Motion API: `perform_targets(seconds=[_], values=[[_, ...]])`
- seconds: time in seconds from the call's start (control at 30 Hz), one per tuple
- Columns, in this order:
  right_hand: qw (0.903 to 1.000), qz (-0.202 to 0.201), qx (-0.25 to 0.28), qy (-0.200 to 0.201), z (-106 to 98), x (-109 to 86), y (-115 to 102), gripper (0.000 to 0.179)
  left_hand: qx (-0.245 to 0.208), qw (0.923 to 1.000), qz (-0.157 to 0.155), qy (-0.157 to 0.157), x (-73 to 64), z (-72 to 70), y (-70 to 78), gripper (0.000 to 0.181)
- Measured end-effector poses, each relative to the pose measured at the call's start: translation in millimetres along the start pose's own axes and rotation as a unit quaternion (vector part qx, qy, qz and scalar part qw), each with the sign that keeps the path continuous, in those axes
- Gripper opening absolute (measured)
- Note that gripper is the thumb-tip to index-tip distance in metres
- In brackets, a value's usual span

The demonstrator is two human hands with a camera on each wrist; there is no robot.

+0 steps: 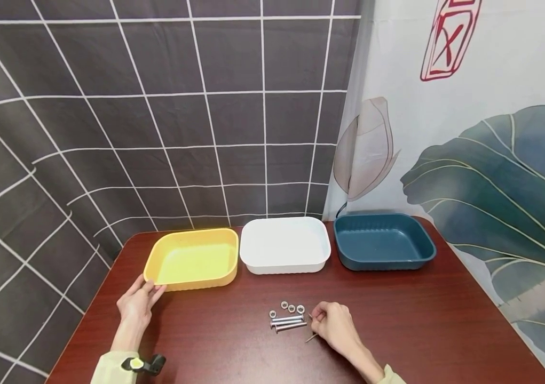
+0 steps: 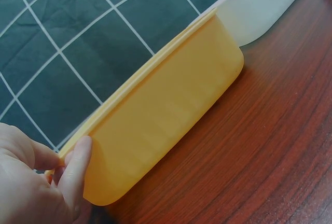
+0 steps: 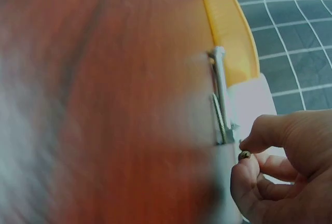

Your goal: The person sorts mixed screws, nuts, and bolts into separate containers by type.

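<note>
My left hand [image 1: 136,306] pinches the near left corner of the yellow tray [image 1: 190,286]; in the left wrist view the thumb lies along its outer wall. My right hand [image 1: 336,325] is low over the table, right of the hardware. Between its thumb and finger it pinches a small screw; the brass-coloured screw head [image 3: 244,154] shows in the right wrist view, the rest mostly hidden by the fingers. A thin screw [image 1: 311,337] lies just below these fingers. Silver bolts [image 1: 287,319] lie side by side to the left, with several hex nuts [image 1: 291,309] behind them.
A white tray [image 1: 284,268] stands at the back middle, next to the yellow one. The dark blue tray [image 1: 387,265] is at the back right. All sit on a reddish-brown wooden table [image 1: 224,336], with a grey grid-patterned cloth [image 1: 234,122] hanging behind.
</note>
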State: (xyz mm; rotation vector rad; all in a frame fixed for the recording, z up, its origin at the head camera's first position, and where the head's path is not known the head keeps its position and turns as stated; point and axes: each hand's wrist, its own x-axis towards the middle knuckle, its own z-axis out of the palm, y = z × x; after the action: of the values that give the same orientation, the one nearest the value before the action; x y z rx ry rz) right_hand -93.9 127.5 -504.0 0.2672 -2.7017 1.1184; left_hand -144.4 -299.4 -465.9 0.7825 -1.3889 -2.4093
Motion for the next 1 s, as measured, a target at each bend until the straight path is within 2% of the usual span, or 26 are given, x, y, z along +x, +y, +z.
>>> perform_targets(seconds=[0.2,0.57,1.0], values=[[0.9976,0.004,0.066,0.019,-10,12.3,-3,0.022,0.004,1.0000,0.003,-0.001,0.0,0.1,1.0,0.060],[0.9930,-0.018,0.112,0.032,-18,37.0,-18,0.021,0.011,0.9999,0.006,-0.003,0.5,-1.0,-0.5,0.061],[0.9913,-0.047,0.121,0.018,-10,55.1,-39,0.019,0.020,0.9998,0.005,-0.002,-0.4,-0.9,-0.4,0.062]])
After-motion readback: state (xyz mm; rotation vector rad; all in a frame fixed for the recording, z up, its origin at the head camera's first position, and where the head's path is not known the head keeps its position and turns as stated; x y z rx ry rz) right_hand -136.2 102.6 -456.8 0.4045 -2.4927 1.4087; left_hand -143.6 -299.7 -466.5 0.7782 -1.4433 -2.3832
